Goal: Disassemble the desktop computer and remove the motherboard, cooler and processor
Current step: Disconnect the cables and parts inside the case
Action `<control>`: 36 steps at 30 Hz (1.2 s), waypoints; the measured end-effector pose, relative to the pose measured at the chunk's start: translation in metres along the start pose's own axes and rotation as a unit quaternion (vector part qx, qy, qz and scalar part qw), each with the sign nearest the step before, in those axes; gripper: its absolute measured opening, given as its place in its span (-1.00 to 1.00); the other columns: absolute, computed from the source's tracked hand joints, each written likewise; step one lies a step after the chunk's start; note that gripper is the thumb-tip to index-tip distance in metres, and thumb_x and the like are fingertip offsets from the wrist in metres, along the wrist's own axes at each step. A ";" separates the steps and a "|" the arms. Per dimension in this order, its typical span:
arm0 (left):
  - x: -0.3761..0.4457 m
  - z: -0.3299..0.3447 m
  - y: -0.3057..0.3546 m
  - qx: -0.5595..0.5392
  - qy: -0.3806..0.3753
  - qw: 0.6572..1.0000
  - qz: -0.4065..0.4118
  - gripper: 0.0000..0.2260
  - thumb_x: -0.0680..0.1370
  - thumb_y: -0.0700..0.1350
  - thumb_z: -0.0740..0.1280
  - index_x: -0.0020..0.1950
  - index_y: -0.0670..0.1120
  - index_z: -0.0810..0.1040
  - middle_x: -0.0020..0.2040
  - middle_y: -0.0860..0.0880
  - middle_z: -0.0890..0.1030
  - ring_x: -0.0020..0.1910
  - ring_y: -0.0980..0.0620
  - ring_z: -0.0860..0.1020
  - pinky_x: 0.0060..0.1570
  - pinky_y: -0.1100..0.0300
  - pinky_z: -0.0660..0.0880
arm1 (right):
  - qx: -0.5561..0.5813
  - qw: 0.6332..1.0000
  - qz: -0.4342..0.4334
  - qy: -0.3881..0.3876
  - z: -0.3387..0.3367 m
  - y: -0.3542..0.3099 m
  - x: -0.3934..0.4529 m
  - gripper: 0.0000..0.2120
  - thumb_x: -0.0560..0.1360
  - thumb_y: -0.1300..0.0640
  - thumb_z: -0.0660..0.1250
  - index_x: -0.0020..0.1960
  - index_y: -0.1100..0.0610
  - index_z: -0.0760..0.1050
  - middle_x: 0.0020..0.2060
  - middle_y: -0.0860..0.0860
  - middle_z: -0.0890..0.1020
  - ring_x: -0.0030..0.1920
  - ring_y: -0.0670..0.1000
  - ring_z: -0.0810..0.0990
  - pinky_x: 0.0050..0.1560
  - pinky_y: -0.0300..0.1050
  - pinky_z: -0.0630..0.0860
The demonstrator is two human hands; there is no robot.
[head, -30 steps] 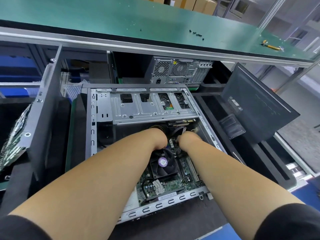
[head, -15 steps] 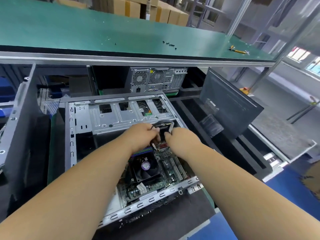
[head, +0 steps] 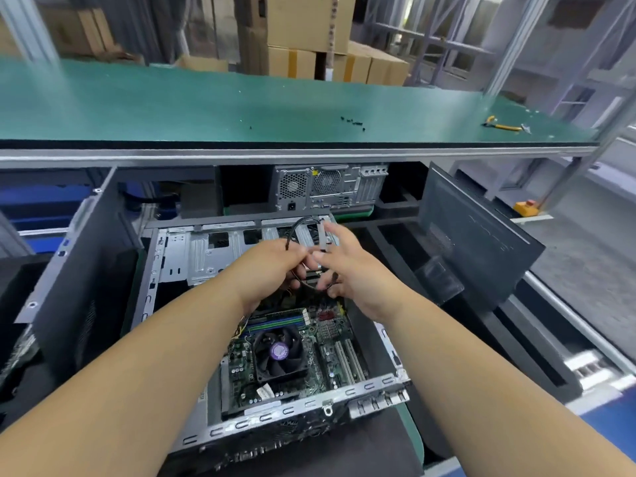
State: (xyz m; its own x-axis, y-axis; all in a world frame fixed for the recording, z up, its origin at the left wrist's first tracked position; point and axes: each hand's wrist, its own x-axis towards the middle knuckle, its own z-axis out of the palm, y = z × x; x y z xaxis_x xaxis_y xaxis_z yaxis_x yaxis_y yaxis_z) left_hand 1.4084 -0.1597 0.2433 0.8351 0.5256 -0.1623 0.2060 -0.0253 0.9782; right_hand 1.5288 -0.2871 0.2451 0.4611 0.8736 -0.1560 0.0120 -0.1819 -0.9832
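An open desktop case (head: 282,409) lies on its side below the bench. Inside it sits the green motherboard (head: 330,356), with a black cooler fan (head: 279,352) bearing a purple centre sticker. The processor is hidden under the cooler. Above the drive cage (head: 203,253), my left hand (head: 272,266) grips a looped black cable (head: 303,223). My right hand (head: 347,270) is beside it, fingers partly spread, pinching the same cable's lower part near a connector. Both hands are raised above the board.
A dark side panel (head: 478,235) leans at the right, another panel (head: 79,270) stands at the left. A second computer (head: 330,189) stands behind under the green bench (head: 206,105), which carries several loose screws (head: 352,122) and yellow pliers (head: 502,126). Cardboard boxes are stacked beyond.
Both hands have risen out of the case from beside the cooler, drawing a black cable up with them. The camera has tilted upward.
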 end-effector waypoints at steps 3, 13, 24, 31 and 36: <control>0.002 0.012 0.007 -0.045 0.028 0.998 -0.020 -0.75 0.65 -0.11 0.21 -0.18 -0.06 0.59 -0.35 0.06 0.58 -0.36 0.11 0.52 -0.18 0.22 0.50 | -0.063 0.997 -0.028 -0.027 -0.016 -0.001 -0.001 -0.58 0.55 0.06 0.36 0.38 -0.09 0.39 -0.07 0.03 0.65 -0.33 -0.06 0.54 -0.25 -0.13 0.43; 0.005 0.039 0.013 -0.020 0.082 0.996 -0.029 -0.88 0.61 -0.03 0.28 0.10 0.02 0.57 0.02 0.03 0.65 -0.12 0.11 0.68 -0.08 0.19 0.46 | 0.040 0.980 0.102 0.166 -0.110 0.050 0.034 -0.81 0.61 0.31 0.17 0.09 0.11 0.51 -0.16 0.13 0.61 -0.48 -0.10 0.39 -0.46 -0.26 0.36; -0.007 0.018 -0.013 -0.009 0.173 0.981 -0.093 -0.82 0.61 -0.06 0.25 -0.04 0.03 0.66 -0.12 0.07 0.68 -0.18 0.12 0.62 -0.14 0.19 0.44 | -0.349 0.884 0.183 0.249 -0.184 0.147 0.068 -0.88 0.52 0.18 0.29 0.01 0.19 0.54 -0.13 0.18 0.65 -0.08 0.24 0.63 -0.06 0.00 0.54; -0.021 0.005 -0.021 0.054 0.200 0.972 -0.108 -0.87 0.58 -0.05 0.29 -0.02 0.05 0.64 -0.11 0.10 0.68 -0.25 0.23 0.63 -0.17 0.25 0.42 | -0.336 0.881 0.235 0.234 -0.181 0.158 0.100 -0.71 0.50 0.25 0.33 0.20 0.26 0.43 -0.01 0.24 0.63 -0.14 0.18 0.60 -0.20 -0.09 0.48; -0.027 -0.007 -0.030 0.093 0.202 0.967 -0.125 -0.86 0.58 -0.04 0.27 -0.04 0.07 0.64 -0.11 0.12 0.67 -0.23 0.22 0.62 -0.16 0.21 0.43 | -0.167 0.940 0.232 0.186 -0.172 0.162 0.123 -0.58 0.52 0.24 0.36 0.34 0.31 0.40 0.15 0.27 0.59 0.02 0.20 0.63 0.12 0.12 0.60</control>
State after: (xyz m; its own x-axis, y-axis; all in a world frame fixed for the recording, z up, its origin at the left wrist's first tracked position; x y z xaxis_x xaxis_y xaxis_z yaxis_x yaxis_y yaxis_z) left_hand 1.3761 -0.1678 0.2197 0.4881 0.8231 -0.2902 0.4954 0.0125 0.8686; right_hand 1.7403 -0.2870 0.0831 0.7626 0.4590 -0.4558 -0.0178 -0.6895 -0.7241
